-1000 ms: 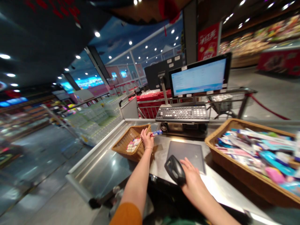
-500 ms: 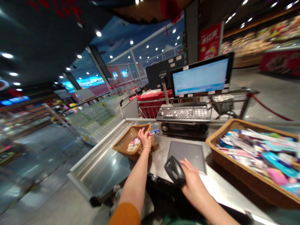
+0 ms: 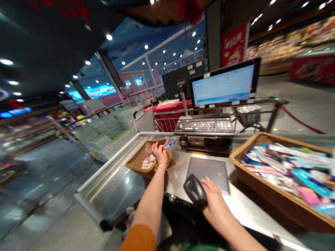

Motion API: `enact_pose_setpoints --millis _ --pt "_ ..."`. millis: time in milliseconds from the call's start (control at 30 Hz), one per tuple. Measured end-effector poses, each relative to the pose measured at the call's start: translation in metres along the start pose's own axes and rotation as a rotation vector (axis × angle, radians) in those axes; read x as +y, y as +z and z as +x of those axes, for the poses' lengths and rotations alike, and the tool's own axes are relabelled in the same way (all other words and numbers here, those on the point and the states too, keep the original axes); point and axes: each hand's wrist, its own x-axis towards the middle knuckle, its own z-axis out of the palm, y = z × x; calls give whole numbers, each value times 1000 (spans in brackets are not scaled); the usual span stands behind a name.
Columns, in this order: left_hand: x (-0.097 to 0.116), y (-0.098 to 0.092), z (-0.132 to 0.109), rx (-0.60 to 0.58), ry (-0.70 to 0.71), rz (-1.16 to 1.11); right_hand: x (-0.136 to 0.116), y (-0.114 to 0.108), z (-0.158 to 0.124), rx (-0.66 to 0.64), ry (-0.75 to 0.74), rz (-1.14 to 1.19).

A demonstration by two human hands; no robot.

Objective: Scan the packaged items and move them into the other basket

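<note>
Over the right side of a small wicker basket (image 3: 134, 162), my left hand (image 3: 159, 152) is closed on a small blue, white and red packet (image 3: 168, 145), which sticks out past its fingers to the right. A few pale packets (image 3: 148, 161) lie in that basket under the hand. My right hand (image 3: 213, 195) is wrapped round a black handheld barcode scanner (image 3: 195, 191) above the counter's near edge. Its head points up and to the left. Beyond the scanner lies a flat grey pad (image 3: 208, 170) on the metal counter (image 3: 178, 170).
To the right stands a large wicker basket (image 3: 261, 184) heaped with toothbrush-like packs. A keyboard (image 3: 204, 125) and a lit monitor (image 3: 223, 85) stand at the back. Behind the counter are red crates (image 3: 167, 120) and a cart. The counter's raised metal edge (image 3: 104, 170) runs along the left.
My left hand has shifted slightly left with the packet, further over the small basket. The right hand and scanner look unchanged.
</note>
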Motion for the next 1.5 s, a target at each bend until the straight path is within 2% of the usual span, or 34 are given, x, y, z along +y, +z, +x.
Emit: enact_pose_setpoints --millis 267,667,1033,1500 --pt "7 -4 0 3 -65 41 1 0 2 23 -2 -6" --pt "18 -3 2 64 -248 110 3 1 2 44 -12 33" --pt "15 -3 0 29 -220 125 4 0 -1 52 -8 26" --pt "34 5 -9 -7 -172 96 7 -7 -5 29 32 -7"
